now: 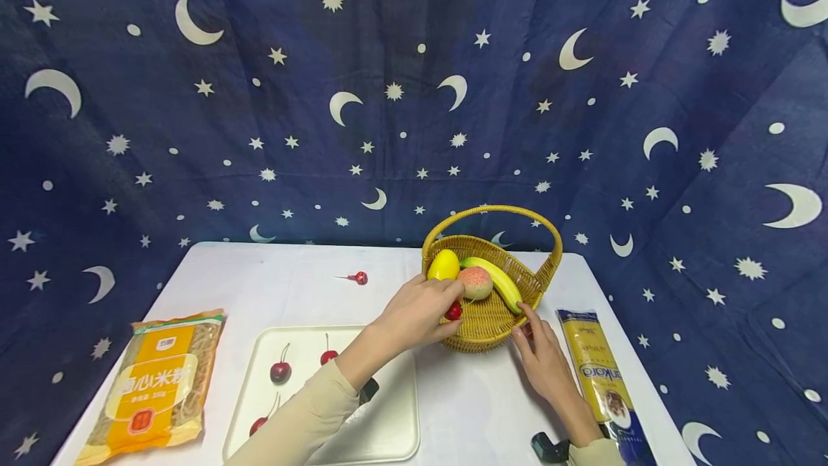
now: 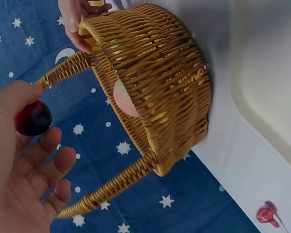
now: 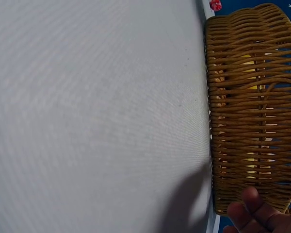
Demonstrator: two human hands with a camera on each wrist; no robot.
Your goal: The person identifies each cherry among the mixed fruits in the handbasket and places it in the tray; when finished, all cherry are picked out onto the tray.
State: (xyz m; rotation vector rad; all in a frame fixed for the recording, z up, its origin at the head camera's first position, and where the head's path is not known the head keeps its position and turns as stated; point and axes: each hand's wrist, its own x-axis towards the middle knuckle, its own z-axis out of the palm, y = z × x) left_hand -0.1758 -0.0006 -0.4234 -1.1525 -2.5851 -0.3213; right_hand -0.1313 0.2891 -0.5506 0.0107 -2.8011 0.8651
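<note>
My left hand [image 1: 417, 311] reaches over the near left rim of a woven basket [image 1: 481, 326] with a tall handle. It pinches a dark red cherry [image 2: 33, 118] between thumb and fingers, the other fingers loosely bent in the left wrist view. Inside the basket lie a yellow lemon-like fruit [image 1: 444, 265], a pinkish peach [image 1: 475, 283] and a banana [image 1: 498, 280]. My right hand [image 1: 546, 362] grips the basket's near right rim, fingers over the edge beside the banana's tip. In the right wrist view, its fingertips [image 3: 250, 196] lie against the wicker wall.
A cream tray [image 1: 394, 416] with several stemmed cherries [image 1: 280, 372] lies partly under my left arm. A red lollipop [image 1: 361, 277] lies behind the tray. A bag of rice noodles [image 1: 152, 387] is at the left, a long pasta packet [image 1: 601, 380] at the right. A starry curtain [image 1: 414, 92] hangs behind.
</note>
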